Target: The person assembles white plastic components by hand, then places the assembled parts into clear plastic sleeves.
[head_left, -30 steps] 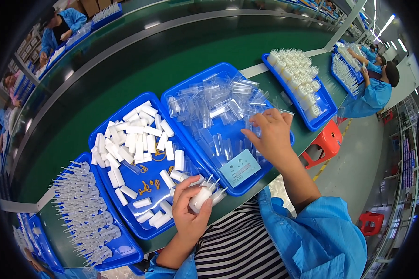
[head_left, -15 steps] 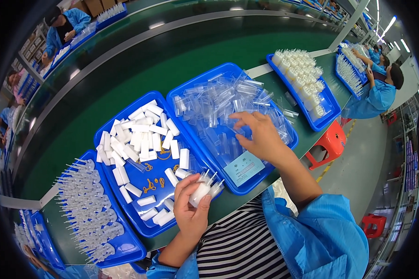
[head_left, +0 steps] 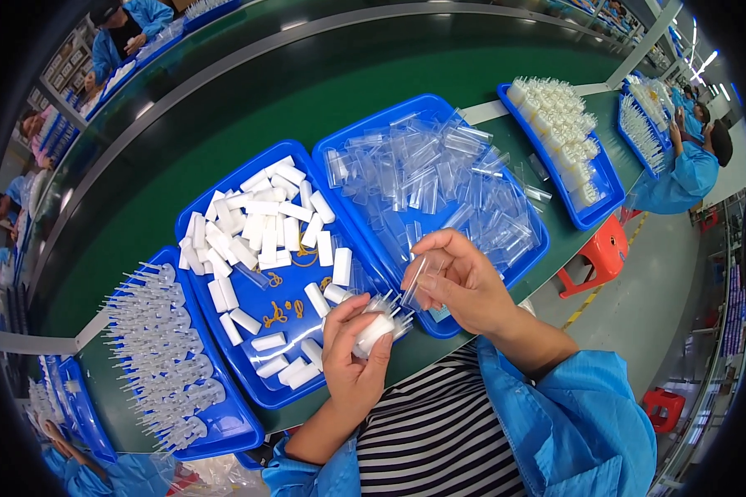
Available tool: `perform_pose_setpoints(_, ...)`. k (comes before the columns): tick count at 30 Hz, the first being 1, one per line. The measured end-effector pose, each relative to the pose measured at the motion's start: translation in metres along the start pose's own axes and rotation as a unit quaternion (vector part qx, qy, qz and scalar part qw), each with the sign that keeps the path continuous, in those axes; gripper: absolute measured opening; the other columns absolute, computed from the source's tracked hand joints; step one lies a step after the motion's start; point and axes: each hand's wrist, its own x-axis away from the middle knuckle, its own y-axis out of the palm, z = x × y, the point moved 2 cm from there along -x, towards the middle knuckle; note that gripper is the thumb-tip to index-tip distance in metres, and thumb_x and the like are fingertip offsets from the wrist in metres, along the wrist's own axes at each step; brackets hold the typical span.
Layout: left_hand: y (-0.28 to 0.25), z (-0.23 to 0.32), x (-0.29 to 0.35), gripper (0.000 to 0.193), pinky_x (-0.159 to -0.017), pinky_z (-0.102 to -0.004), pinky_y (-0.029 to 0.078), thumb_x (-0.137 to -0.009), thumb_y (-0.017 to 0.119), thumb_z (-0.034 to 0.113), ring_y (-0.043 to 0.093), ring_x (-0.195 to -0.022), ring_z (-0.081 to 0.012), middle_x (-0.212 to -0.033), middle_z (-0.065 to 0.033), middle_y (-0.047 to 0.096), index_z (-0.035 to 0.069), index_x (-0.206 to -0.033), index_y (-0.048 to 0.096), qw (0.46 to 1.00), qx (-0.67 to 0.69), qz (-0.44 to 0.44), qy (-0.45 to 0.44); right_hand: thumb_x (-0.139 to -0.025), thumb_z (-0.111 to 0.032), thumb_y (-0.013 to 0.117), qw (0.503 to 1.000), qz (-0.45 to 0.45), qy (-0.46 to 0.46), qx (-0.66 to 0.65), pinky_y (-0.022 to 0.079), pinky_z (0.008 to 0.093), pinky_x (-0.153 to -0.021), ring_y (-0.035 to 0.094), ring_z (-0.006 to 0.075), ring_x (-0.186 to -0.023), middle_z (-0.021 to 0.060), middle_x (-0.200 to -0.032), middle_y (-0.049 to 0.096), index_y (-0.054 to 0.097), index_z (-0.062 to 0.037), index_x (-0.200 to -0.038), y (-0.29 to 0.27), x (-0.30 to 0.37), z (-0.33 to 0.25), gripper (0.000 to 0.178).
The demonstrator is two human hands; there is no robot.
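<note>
My left hand (head_left: 354,356) is closed round a white piece (head_left: 375,333), with clear plastic parts and thin prongs (head_left: 399,316) sticking out past the fingers. Just to its right, my right hand (head_left: 466,286) pinches a clear plastic tube (head_left: 416,283) between thumb and fingers, close to those prongs but apart from them. Below my right hand lies a blue tray (head_left: 449,330) heaped with clear plastic tubes (head_left: 423,170). Left of it, another blue tray (head_left: 286,393) holds many white blocks (head_left: 261,232) and several tan rubber bands (head_left: 275,313).
A blue tray of clear pronged parts (head_left: 157,356) stands at the far left. White-and-clear assemblies (head_left: 555,132) fill a tray (head_left: 598,207) at the right. Behind runs a green conveyor belt (head_left: 249,108). A red stool (head_left: 595,258) stands beside the bench; co-workers (head_left: 680,174) sit beyond.
My right hand has come back from the tube tray toward my left hand, now with a clear tube in its fingers. The whole view has shifted slightly.
</note>
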Motion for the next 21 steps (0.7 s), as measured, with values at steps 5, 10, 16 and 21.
perform_pose_setpoints(5,0.0003,0.0015,-0.0007,0.024,-0.089,-0.0333,0.040,-0.077,0.064,0.002,0.051,-0.103,-0.0267,-0.117,-0.0166,0.049,-0.002,-0.100,0.058,1.000,-0.019,-0.001,0.003,-0.087,-0.005,0.054,1.000,-0.008,-0.014,-0.018,0.041,0.0208,-0.056,0.053,0.0107,-0.066,0.0126,-0.091,0.060,0.043,-0.0058,-0.111,0.0009,0.0006,0.0106,0.026)
perform_pose_setpoints(10,0.0002,0.0004,-0.0001,0.024,-0.089,-0.0334,0.040,-0.078,0.064,0.003,0.051,-0.102,-0.0268,-0.117,-0.0168,0.049,-0.002,-0.100,0.058,1.000,-0.030,-0.002,0.003,-0.088,-0.007,0.054,0.997,0.006,-0.063,0.034,0.043,0.0211,-0.061,0.054,0.0106,-0.069,0.0124,-0.093,0.059,0.044,-0.0046,-0.109,0.0044,0.0027,0.0078,0.023)
perform_pose_setpoints(16,0.0005,0.0015,-0.0008,0.023,-0.089,-0.0335,0.040,-0.078,0.064,0.004,0.051,-0.102,-0.0268,-0.116,-0.0168,0.049,-0.002,-0.100,0.058,0.999,-0.034,0.001,0.010,-0.088,-0.006,0.054,0.998,0.005,-0.038,0.055,0.047,0.0231,-0.069,0.057,0.0114,-0.077,0.0113,-0.097,0.059,0.047,0.0001,-0.103,0.0065,0.0074,0.0113,0.018)
perform_pose_setpoints(21,0.0006,0.0008,-0.0006,0.023,-0.090,-0.0346,0.039,-0.079,0.064,0.005,0.050,-0.103,-0.0274,-0.117,-0.0174,0.048,-0.002,-0.100,0.058,0.999,-0.042,0.002,0.009,-0.087,-0.006,0.056,0.998,0.010,-0.012,0.055,0.047,0.0238,-0.068,0.060,0.0133,-0.080,0.0107,-0.093,0.061,0.050,-0.0002,-0.101,0.0020,0.0065,0.0107,0.016)
